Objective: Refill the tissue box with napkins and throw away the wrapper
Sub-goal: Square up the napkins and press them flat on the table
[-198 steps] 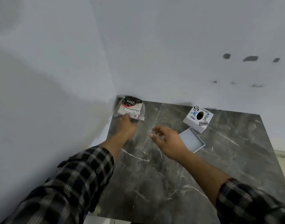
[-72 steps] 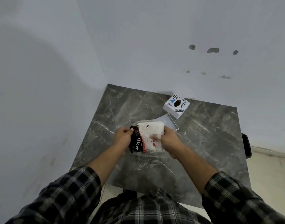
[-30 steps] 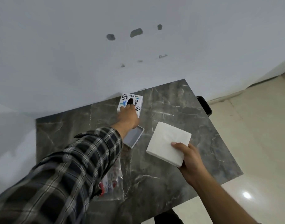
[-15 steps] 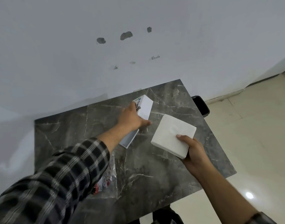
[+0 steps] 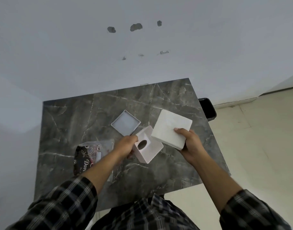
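My left hand [image 5: 126, 145] grips the white tissue box [image 5: 148, 146] by its left side and holds it turned open side up above the table, its oval hole visible inside. A thick white stack of napkins [image 5: 170, 128] is gripped at its near corner by my right hand [image 5: 190, 143], just right of the box and touching its rim. The box's flat base lid [image 5: 126, 122] lies on the dark marble table [image 5: 159, 176] behind the box. The empty black and clear wrapper [image 5: 88, 155] lies on the table to the left, partly under my left forearm.
A black bin [image 5: 207, 108] stands on the floor past the table's right edge. White walls close in behind and to the left of the table. Pale floor tiles spread to the right.
My left hand has lifted the tissue box off the table, turned it over and brought it toward me. The napkin stack in my right hand now touches the box.
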